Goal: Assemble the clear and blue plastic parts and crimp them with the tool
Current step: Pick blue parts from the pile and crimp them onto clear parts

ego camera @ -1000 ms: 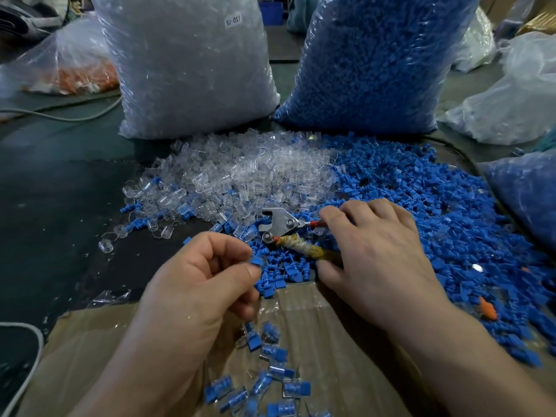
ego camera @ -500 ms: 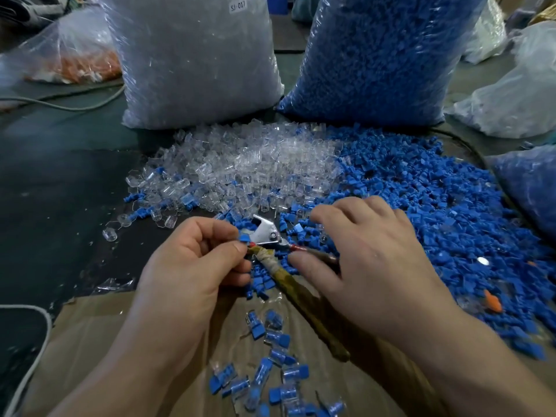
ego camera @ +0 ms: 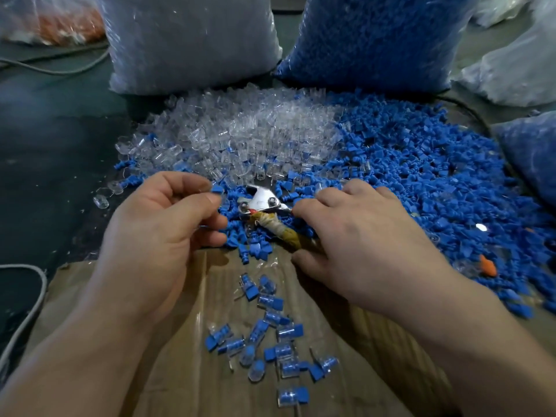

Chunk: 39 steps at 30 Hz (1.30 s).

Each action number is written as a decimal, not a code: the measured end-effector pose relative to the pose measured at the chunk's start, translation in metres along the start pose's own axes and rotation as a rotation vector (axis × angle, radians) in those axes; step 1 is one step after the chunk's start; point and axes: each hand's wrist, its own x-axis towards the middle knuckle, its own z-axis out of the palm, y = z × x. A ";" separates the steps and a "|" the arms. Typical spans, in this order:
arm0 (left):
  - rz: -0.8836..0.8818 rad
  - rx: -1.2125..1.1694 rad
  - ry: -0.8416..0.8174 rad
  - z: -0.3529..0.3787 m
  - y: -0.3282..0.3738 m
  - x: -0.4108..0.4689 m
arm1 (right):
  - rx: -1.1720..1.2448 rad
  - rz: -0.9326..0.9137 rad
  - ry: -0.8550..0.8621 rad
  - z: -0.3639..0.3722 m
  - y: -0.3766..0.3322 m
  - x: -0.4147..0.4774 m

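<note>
- Pinched between thumb and forefinger of the left hand (ego camera: 162, 236): one small blue part (ego camera: 216, 189)
- Heaped behind: clear parts (ego camera: 240, 133)
- Centre, on loose blue pieces: crimping tool (ego camera: 264, 201), handles gripped in the curled right hand (ego camera: 361, 245)
- Below, on cardboard (ego camera: 180, 371): assembled pieces (ego camera: 270, 335)
- Spread at right: blue parts pile (ego camera: 421, 164)

I see a dark green tabletop (ego camera: 45, 176), dull and scuffed, running from 9 round to 11 o'clock. A brown cardboard sheet (ego camera: 186, 386) covers its near edge at 6. A grey cable (ego camera: 18, 265) loops in at 8, and a second cable (ego camera: 60, 71) lies at 10. A bag of orange pieces (ego camera: 69, 28) sits at 11, and pale plastic sacks (ego camera: 511, 64) slump at 2. The light is soft and glints off the plastic.
</note>
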 end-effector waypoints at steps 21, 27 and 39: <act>0.045 -0.084 -0.063 0.010 -0.010 -0.009 | 0.362 -0.111 0.182 -0.003 0.011 -0.012; 0.119 -0.025 -0.090 0.010 -0.006 -0.009 | 0.383 -0.148 0.178 -0.002 0.018 -0.013; 0.281 0.079 -0.114 0.010 -0.006 -0.012 | 0.279 -0.138 0.147 0.000 0.017 -0.011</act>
